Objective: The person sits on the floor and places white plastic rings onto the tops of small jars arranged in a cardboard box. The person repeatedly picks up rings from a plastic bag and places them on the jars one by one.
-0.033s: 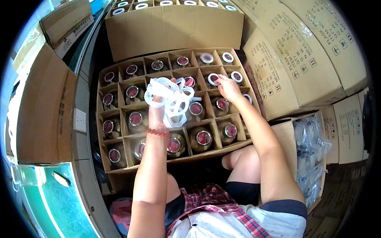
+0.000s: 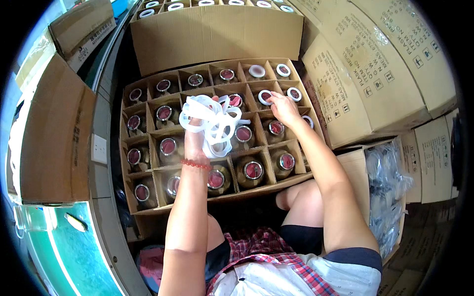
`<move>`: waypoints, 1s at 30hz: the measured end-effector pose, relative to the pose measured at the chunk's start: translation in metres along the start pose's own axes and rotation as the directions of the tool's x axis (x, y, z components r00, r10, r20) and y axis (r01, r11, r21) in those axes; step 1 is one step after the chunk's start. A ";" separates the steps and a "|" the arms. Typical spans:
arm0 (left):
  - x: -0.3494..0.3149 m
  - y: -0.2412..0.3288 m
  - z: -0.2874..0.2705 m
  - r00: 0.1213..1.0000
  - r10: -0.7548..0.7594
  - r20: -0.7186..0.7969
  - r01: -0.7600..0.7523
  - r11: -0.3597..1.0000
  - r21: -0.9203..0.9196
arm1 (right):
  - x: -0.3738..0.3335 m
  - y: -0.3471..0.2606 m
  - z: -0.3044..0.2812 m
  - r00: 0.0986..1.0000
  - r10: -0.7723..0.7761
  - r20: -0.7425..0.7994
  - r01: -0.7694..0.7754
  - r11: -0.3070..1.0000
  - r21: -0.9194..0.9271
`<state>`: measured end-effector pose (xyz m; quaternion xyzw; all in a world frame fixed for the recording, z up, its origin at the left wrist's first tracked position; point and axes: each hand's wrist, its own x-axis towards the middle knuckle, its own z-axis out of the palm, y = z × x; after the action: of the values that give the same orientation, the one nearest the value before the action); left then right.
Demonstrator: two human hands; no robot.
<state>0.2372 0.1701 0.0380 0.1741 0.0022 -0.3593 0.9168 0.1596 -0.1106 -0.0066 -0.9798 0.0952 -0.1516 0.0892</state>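
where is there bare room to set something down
The green tabletop looks bare below the yellow-black object. The divided carton is crowded with jars, and the left hand and right hand are above it.

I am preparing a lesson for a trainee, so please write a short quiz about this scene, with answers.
1. Which hand holds the bunch of white rings?
2. True or false: the right hand has its fingers at a white ring in the divided carton.
3. The beaded bracelet is: A) blue, B) red, C) green.

Key: 1. The left hand. 2. True. 3. B.
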 end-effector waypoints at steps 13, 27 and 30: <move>0.003 -0.005 -0.010 0.996 -0.065 0.059 0.066 0.998 -0.020 | -0.012 -0.047 -0.034 0.986 0.125 -0.111 -0.045 0.839 0.542; -0.006 -0.016 0.000 0.950 -0.268 0.162 0.270 0.963 0.009 | -0.024 -0.075 -0.085 1.000 -0.015 0.010 0.000 0.544 0.839; -0.003 -0.017 0.002 0.957 -0.269 0.112 0.275 0.960 -0.046 | -0.034 -0.035 -0.074 0.943 0.195 0.270 -0.327 0.387 0.862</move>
<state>0.2237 0.1604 0.0346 0.1248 -0.0111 -0.4903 0.8625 0.1103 -0.0807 0.0599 -0.7608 0.1471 -0.1015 0.6239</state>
